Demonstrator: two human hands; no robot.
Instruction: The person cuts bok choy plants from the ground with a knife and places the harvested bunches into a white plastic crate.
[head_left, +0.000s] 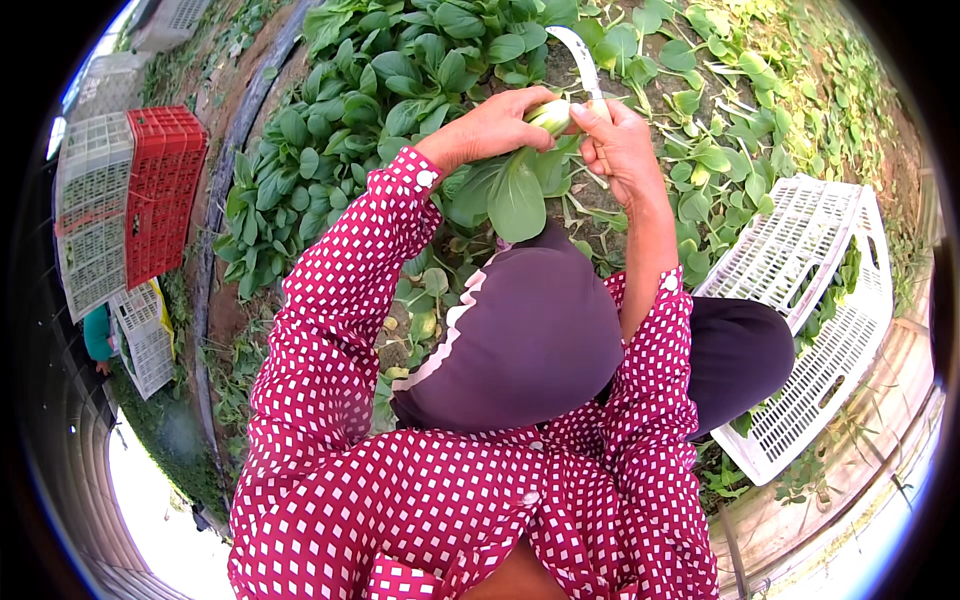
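My left hand (499, 127) grips a head of leafy greens by its pale base, with the broad green leaves (517, 196) hanging down towards my knee. Close beside it, my right hand (616, 146) is closed around the handle of a sickle (581, 60). The curved blade points up and to the left, away from the greens. My right thumb touches or nearly touches the base of the head. Rows of uncut leafy greens (405, 71) grow just beyond and to the left of my hands.
Cut leaves (705, 157) litter the soil at the right. White plastic crates (817, 375) holding greens stand by my right knee. Across a dark hose-like strip (225, 165) at the left are a red crate (161, 195) and pale crates (94, 202). Another person's teal sleeve (97, 334) shows at the far left.
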